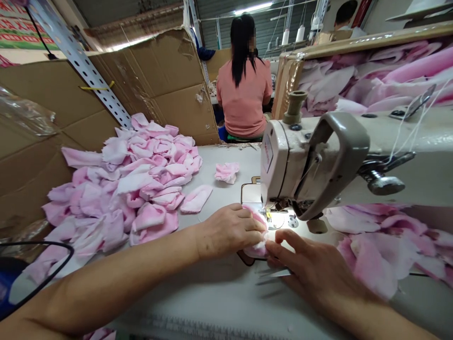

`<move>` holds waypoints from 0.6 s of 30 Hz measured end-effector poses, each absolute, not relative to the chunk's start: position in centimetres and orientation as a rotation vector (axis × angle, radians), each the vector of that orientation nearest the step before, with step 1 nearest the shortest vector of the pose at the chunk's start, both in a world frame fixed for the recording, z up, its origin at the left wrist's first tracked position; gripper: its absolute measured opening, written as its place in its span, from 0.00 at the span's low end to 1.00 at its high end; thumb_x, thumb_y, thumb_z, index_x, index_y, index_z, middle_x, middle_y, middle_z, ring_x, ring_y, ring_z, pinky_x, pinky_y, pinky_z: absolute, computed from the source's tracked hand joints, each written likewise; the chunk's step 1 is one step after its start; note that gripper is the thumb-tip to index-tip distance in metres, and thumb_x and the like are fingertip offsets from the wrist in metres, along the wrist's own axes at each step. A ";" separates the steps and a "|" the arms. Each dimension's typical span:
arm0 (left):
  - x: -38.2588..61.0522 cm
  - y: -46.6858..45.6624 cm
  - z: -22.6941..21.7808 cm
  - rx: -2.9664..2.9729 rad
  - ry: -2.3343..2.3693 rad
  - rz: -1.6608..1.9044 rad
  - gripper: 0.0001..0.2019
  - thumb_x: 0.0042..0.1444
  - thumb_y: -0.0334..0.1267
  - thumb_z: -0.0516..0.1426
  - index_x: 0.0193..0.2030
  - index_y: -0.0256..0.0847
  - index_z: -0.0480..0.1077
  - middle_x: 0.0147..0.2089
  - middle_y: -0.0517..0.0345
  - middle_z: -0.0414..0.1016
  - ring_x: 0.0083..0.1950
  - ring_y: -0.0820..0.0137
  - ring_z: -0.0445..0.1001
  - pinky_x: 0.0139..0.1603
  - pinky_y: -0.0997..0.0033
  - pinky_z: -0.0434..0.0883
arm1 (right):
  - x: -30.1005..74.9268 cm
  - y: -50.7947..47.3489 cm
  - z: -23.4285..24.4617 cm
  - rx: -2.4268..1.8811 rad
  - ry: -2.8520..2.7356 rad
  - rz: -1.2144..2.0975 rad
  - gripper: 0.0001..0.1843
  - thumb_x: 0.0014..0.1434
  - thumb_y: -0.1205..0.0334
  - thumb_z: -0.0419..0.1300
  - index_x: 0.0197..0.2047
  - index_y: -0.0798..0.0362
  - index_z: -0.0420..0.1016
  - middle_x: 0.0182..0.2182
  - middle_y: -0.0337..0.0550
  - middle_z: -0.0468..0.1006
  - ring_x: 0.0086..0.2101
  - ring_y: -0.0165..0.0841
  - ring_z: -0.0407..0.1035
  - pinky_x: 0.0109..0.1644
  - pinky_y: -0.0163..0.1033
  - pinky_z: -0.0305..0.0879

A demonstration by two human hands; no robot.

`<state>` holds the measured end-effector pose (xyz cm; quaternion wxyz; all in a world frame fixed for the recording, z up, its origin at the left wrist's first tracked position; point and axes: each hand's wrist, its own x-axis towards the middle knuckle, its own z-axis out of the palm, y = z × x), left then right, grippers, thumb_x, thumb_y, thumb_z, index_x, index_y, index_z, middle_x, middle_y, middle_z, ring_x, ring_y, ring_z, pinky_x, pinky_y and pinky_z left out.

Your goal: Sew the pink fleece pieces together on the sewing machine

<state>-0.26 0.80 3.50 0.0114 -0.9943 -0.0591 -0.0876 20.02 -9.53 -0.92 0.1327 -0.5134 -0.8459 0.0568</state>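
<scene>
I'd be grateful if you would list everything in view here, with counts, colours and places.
Cast-metal sewing machine: one, cream, right, lamp lit.
Fleecy fabric scraps: many, pink-white, heaped left on the pale table.
Flattened corrugated cardboard sheets: several, brown, behind the heap.
Perforated steel post: one, grey, leaning across the cardboard.
Rose-print fabric panels: two, pink, around the machine.
Seated co-worker: one, salmon top, straight ahead.
Left hand: one, on a fleecy piece at the needle.
Right hand: one, pinching that piece, steel scissors beneath.

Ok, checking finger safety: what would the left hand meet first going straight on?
The left hand would meet the pink fabric piece at its fingertips; beyond it, probably the sewing machine's needle area, though depth is unclear.
</scene>
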 end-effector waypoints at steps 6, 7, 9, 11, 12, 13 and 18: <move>-0.4 0.6 3.8 -3.124 -0.229 -0.269 0.06 0.64 0.34 0.54 0.43 0.42 0.72 0.48 0.64 0.76 0.47 0.72 0.71 0.45 0.71 0.62 | 20.0 -9.6 -1.0 -1.492 -2.460 0.185 0.21 0.52 0.70 0.56 0.48 0.41 0.63 0.44 0.33 0.72 0.30 0.32 0.70 0.25 0.37 0.48; -0.4 0.5 3.8 -3.127 -0.232 -0.263 0.06 0.64 0.34 0.54 0.43 0.42 0.72 0.48 0.64 0.76 0.47 0.72 0.71 0.45 0.71 0.62 | 20.0 -9.5 -0.9 -1.497 -2.467 0.197 0.20 0.53 0.69 0.56 0.48 0.41 0.63 0.44 0.33 0.72 0.31 0.32 0.70 0.25 0.37 0.48; -0.4 0.4 3.8 -3.135 -0.233 -0.247 0.06 0.64 0.34 0.54 0.42 0.42 0.72 0.49 0.64 0.76 0.46 0.72 0.71 0.45 0.71 0.62 | 20.1 -9.5 -0.8 -1.494 -2.481 0.217 0.19 0.54 0.69 0.56 0.47 0.41 0.63 0.44 0.32 0.72 0.31 0.32 0.70 0.25 0.36 0.48; -0.4 0.3 3.7 -3.143 -0.231 -0.242 0.05 0.64 0.34 0.54 0.42 0.43 0.72 0.49 0.65 0.76 0.46 0.73 0.71 0.45 0.70 0.62 | 20.1 -9.4 -0.6 -1.484 -2.485 0.222 0.19 0.53 0.70 0.56 0.47 0.42 0.63 0.43 0.32 0.72 0.30 0.32 0.70 0.25 0.37 0.47; -0.4 0.3 3.6 -3.146 -0.231 -0.244 0.05 0.63 0.34 0.54 0.41 0.43 0.72 0.49 0.65 0.76 0.45 0.73 0.71 0.45 0.71 0.62 | 20.1 -9.4 -0.6 -1.479 -2.486 0.221 0.19 0.53 0.70 0.56 0.47 0.42 0.63 0.43 0.32 0.72 0.30 0.32 0.70 0.25 0.37 0.47; -0.4 0.3 3.5 -3.147 -0.231 -0.248 0.05 0.63 0.34 0.54 0.41 0.43 0.72 0.49 0.65 0.76 0.45 0.73 0.71 0.45 0.71 0.62 | 20.1 -9.4 -0.6 -1.475 -2.487 0.218 0.19 0.53 0.70 0.57 0.47 0.42 0.63 0.43 0.32 0.72 0.30 0.32 0.70 0.25 0.37 0.47; -0.5 0.5 3.0 -3.158 -0.214 -0.290 0.04 0.62 0.33 0.55 0.39 0.42 0.72 0.48 0.66 0.77 0.46 0.72 0.72 0.44 0.71 0.62 | 20.2 -9.4 -0.8 -1.463 -2.481 0.184 0.18 0.56 0.68 0.56 0.48 0.42 0.62 0.44 0.33 0.72 0.30 0.32 0.70 0.25 0.37 0.49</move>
